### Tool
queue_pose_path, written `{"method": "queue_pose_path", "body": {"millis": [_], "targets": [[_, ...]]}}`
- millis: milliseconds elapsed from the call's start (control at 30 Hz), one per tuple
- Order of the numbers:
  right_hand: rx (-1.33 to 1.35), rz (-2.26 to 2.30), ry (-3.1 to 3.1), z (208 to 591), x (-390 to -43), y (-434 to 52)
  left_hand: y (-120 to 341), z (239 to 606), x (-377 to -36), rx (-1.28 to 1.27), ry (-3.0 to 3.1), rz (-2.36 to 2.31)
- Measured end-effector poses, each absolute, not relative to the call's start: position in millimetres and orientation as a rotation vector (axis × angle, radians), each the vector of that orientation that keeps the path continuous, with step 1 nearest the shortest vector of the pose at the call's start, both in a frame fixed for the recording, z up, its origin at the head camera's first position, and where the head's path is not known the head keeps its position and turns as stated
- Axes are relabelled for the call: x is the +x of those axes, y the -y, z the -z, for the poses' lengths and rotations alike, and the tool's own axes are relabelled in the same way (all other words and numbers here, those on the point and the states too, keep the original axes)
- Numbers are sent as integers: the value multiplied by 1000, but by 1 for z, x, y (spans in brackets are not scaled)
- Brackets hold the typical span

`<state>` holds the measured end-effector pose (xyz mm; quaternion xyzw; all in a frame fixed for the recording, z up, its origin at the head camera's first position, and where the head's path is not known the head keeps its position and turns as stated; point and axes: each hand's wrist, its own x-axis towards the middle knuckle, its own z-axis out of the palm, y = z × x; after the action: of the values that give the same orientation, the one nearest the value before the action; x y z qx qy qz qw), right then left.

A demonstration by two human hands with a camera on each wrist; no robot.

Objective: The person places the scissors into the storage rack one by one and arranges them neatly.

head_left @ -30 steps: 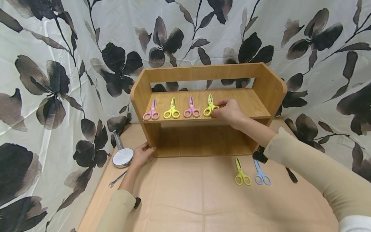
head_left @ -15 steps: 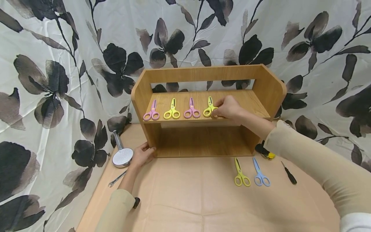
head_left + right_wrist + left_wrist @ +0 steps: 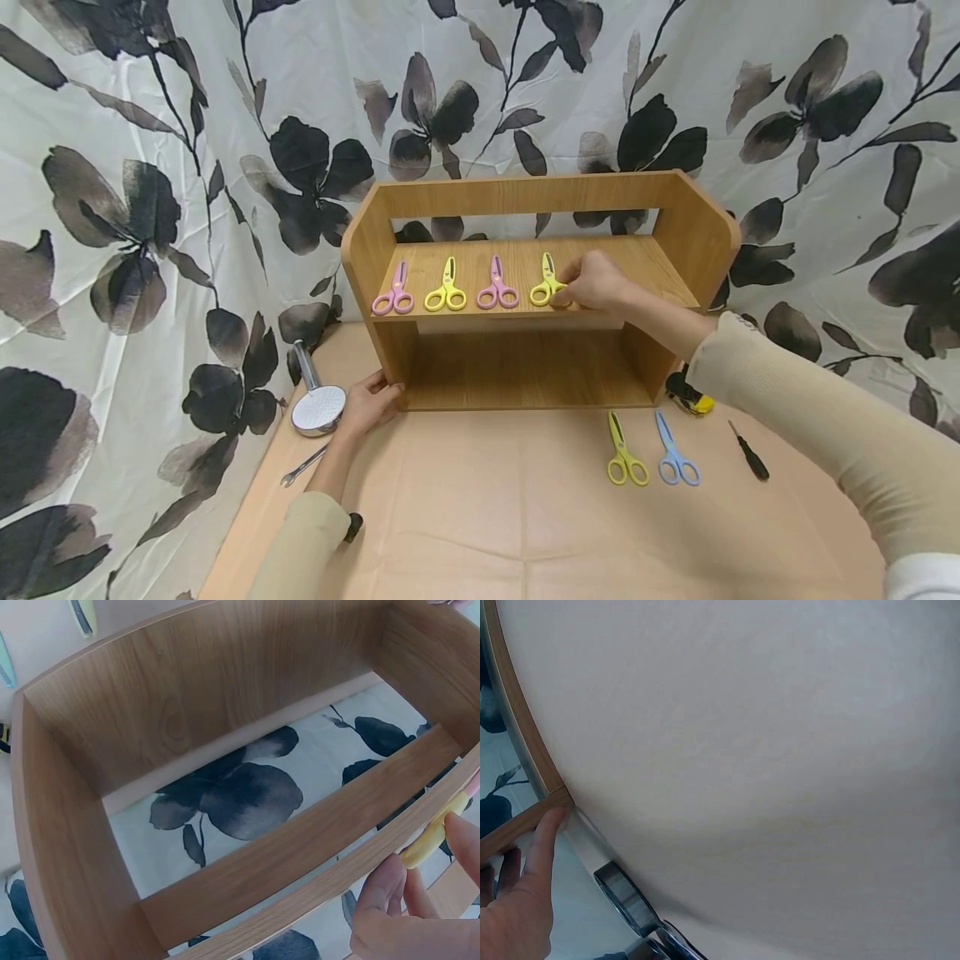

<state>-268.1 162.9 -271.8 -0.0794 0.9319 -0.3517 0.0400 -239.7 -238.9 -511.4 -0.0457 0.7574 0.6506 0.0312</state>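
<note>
On wooden shelf (image 3: 645, 265), plastic scissors (image 3: 546, 283), seemingly pinched.

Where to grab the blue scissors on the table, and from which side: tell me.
Take the blue scissors by the two handle loops, which point toward the person, blades toward the shelf. Come from above and from the near side; they lie flat. The yellow scissors lie close on their left, so keep the fingers narrow.

Bright, even light fills all 3 views with only soft shadows and no glare; the head view bows at its edges, while the left wrist view is hazy and washed-out.
</note>
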Motion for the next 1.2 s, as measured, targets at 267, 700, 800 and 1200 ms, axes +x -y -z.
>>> {"method": "queue_pose_path", "body": {"millis": [267, 700, 800, 1200], "targets": [[-235, 1066, -2834, 273, -266, -163, 239, 513, -240, -162, -2357, -1989], [-295, 1006, -2867, 272, -263, -164, 238, 513, -240, -165, -2349, -2001], [-309, 987, -2866, 273, -262, -166, 238, 513, -240, -168, -2345, -2003], [-324, 1166, -2784, 284, -242, -192, 237, 511, -240, -150, -2369, -2002]]}}
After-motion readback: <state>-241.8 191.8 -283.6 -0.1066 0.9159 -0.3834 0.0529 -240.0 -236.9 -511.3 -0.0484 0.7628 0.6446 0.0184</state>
